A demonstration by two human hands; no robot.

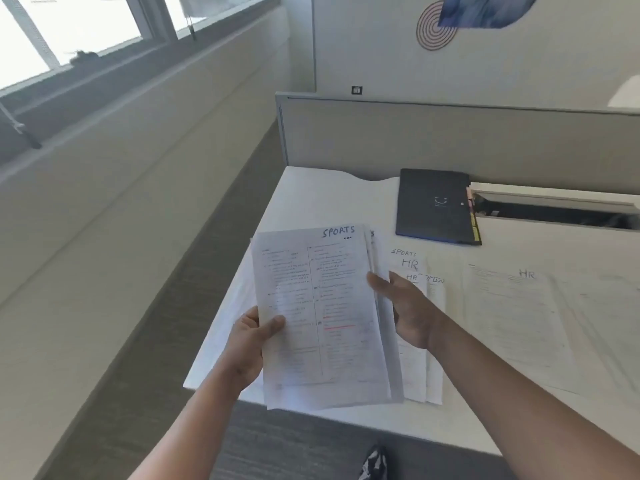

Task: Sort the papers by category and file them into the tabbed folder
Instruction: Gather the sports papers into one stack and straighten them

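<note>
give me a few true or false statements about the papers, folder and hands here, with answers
1. The top sheet of the held stack is marked SPORTS. True.
2. The folder lies open with papers in it. False: it lies closed on the table.
3. The left hand grips the stack at its left edge. True.
4. The right hand rests flat on the folder. False: it is at the stack's right edge, far from the folder.
5. Sheets marked HR lie on the table to the right of the stack. True.
</note>
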